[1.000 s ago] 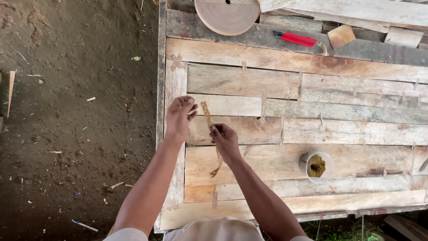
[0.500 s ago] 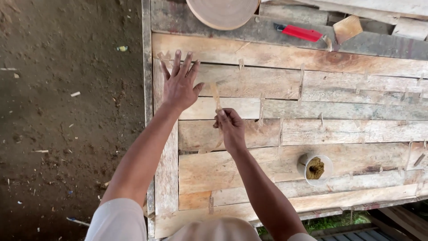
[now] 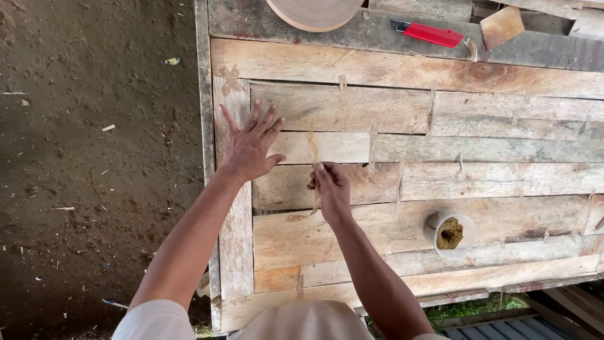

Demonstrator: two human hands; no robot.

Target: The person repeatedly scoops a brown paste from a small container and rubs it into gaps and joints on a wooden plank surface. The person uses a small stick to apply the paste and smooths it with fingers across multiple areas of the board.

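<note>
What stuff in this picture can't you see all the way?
- Big tan roll, head view: its top is cut off by the picture's upper edge.
- Thin brown strip: its middle hides behind the right hand.
- White cup: brownish stuff inside, too small to tell what.
- Left hand covers the boards beneath it.

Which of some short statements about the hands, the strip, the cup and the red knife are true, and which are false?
1. The left hand lies flat, fingers spread, on the wooden boards. True.
2. The right hand pinches a thin tan strip. True.
3. The white cup is empty. False: it holds a brownish mass.
4. The red knife lies beside the right hand. False: it lies far off, at the top edge.
</note>
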